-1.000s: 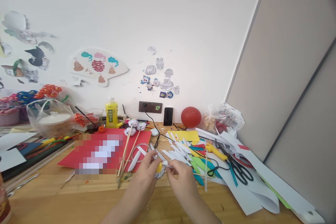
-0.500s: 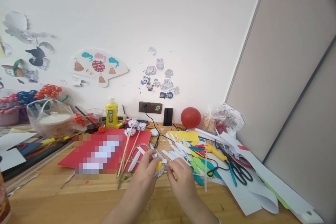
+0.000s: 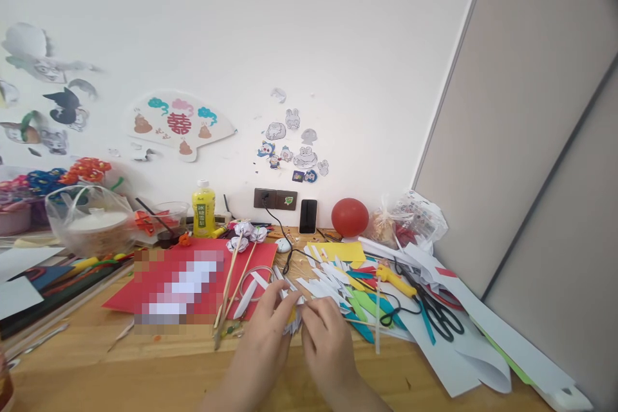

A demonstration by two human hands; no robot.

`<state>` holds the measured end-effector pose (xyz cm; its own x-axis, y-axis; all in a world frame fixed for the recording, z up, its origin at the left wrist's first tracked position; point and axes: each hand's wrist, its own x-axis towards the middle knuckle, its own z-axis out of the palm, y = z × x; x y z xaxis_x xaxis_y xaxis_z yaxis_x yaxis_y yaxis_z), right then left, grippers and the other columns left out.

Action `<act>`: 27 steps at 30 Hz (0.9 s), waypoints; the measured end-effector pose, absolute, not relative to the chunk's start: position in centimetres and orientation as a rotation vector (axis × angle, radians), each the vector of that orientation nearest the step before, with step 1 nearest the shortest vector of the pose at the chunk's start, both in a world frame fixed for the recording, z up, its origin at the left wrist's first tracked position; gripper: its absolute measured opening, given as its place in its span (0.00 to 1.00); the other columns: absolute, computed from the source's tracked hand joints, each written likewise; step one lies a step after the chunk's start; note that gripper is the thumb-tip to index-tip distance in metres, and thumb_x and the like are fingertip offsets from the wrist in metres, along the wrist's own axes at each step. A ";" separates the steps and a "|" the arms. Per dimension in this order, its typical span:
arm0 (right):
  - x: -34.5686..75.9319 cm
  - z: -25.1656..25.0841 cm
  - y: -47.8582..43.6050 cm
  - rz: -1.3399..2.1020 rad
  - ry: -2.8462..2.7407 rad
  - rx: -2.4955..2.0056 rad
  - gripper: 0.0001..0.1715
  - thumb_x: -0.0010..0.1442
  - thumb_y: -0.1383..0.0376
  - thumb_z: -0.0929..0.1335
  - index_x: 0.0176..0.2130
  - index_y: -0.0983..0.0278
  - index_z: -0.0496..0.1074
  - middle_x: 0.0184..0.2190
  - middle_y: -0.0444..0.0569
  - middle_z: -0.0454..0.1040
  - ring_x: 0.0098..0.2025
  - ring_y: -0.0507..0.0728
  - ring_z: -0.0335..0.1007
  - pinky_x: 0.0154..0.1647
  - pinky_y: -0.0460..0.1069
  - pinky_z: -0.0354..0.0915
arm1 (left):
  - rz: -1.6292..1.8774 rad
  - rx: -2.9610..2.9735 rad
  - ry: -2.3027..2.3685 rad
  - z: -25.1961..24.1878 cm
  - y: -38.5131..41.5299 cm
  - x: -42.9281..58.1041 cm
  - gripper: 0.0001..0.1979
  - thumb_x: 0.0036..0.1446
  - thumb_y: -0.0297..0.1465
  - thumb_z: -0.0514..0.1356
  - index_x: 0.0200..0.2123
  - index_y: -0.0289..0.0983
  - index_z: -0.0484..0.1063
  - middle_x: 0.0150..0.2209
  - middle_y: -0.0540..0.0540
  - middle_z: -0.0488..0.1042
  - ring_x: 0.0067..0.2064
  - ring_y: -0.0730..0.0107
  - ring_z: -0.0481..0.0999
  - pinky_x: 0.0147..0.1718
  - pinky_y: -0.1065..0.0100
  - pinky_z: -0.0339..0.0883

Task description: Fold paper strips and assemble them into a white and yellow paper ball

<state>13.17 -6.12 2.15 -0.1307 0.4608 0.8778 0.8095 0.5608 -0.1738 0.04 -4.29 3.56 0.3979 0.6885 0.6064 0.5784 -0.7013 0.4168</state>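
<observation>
My left hand [image 3: 271,323] and my right hand [image 3: 330,335] are close together above the front of the wooden table, fingertips almost meeting. Both are closed in a pinch on a small white paper strip [image 3: 300,300], most of which my fingers cover. Under and behind them are more cut paper pieces, with a bit of yellow showing by my left fingers. Just left of my left hand, several sticks topped with crumpled white paper flowers [image 3: 238,243] lie across a red sheet [image 3: 203,248]. Loose white paper strips [image 3: 324,288] are spread beyond my right hand.
To the right lie a yellow glue gun [image 3: 394,280], black-handled scissors [image 3: 441,322] and large white paper sheets [image 3: 451,360]. Along the wall stand a yellow bottle [image 3: 203,211], a phone [image 3: 308,216] and a red balloon [image 3: 350,217]. A black cord [image 3: 279,222] runs from the wall socket.
My right hand has shifted slightly left and down, its fingers curling closer to my left hand. The view has tilted a little; the things on the table stay where they were.
</observation>
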 end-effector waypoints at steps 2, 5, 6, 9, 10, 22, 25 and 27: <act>13.6 2.4 -5.9 -0.259 -1.775 -1.035 0.14 0.56 0.74 0.58 0.31 0.65 0.70 0.25 0.48 0.66 0.28 0.54 0.62 0.27 0.47 0.60 | 1.161 2.439 1.097 3.9 -4.4 0.0 0.25 0.44 0.15 0.46 0.44 0.39 0.64 0.48 0.40 0.58 0.50 0.60 0.63 0.45 0.61 0.62; 14.8 3.1 -5.3 0.145 -1.722 -0.997 0.08 0.55 0.71 0.62 0.33 0.63 0.69 0.27 0.46 0.68 0.29 0.52 0.65 0.28 0.46 0.63 | 1.176 2.306 1.002 4.1 -4.1 -0.1 0.26 0.38 0.14 0.45 0.41 0.39 0.64 0.45 0.42 0.60 0.49 0.62 0.63 0.46 0.63 0.61; 15.2 3.4 -5.1 0.260 -1.691 -0.986 0.06 0.54 0.70 0.64 0.34 0.63 0.69 0.28 0.46 0.69 0.29 0.52 0.66 0.28 0.45 0.64 | 1.183 2.260 0.967 4.1 -3.9 -0.1 0.27 0.36 0.14 0.45 0.40 0.39 0.64 0.44 0.43 0.60 0.49 0.63 0.63 0.46 0.63 0.61; 16.1 4.1 -4.9 0.351 -1.733 -0.956 0.02 0.53 0.68 0.66 0.31 0.63 0.69 0.28 0.45 0.70 0.31 0.52 0.67 0.31 0.45 0.64 | 1.177 2.126 0.874 4.0 -3.3 -0.1 0.26 0.32 0.15 0.45 0.37 0.39 0.64 0.42 0.44 0.63 0.48 0.63 0.64 0.47 0.62 0.60; 16.2 4.2 -4.9 0.313 -1.772 -0.958 0.03 0.54 0.67 0.65 0.30 0.63 0.70 0.28 0.45 0.70 0.31 0.52 0.67 0.32 0.46 0.64 | 1.171 2.087 0.853 3.9 -3.1 -0.1 0.26 0.31 0.15 0.45 0.36 0.38 0.64 0.41 0.45 0.63 0.47 0.62 0.64 0.47 0.62 0.60; 16.2 4.3 -5.4 0.063 -1.873 -0.927 0.05 0.57 0.65 0.63 0.31 0.63 0.67 0.25 0.43 0.67 0.28 0.51 0.64 0.29 0.44 0.61 | 1.075 1.766 0.684 4.0 -3.0 0.3 0.21 0.29 0.18 0.46 0.31 0.38 0.64 0.34 0.48 0.65 0.41 0.64 0.67 0.43 0.63 0.62; 15.8 4.0 -5.5 -0.059 -1.871 -0.988 0.07 0.58 0.66 0.62 0.30 0.63 0.67 0.24 0.43 0.66 0.27 0.51 0.63 0.27 0.44 0.60 | 1.104 1.766 0.716 4.0 -3.0 0.4 0.21 0.28 0.18 0.45 0.30 0.38 0.63 0.33 0.48 0.65 0.41 0.65 0.67 0.43 0.63 0.63; 15.5 3.8 -5.5 -0.143 -1.866 -1.015 0.08 0.59 0.68 0.60 0.29 0.63 0.66 0.23 0.44 0.65 0.27 0.52 0.62 0.26 0.45 0.59 | 1.129 1.795 0.760 3.8 -2.9 0.3 0.22 0.28 0.18 0.45 0.30 0.38 0.64 0.34 0.48 0.65 0.42 0.65 0.67 0.43 0.63 0.63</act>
<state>15.54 -5.52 3.84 -0.1821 0.5821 0.7925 0.6962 0.6454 -0.3142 0.33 -2.93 3.82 0.4047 0.8274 0.3894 0.0493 -0.4449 0.8942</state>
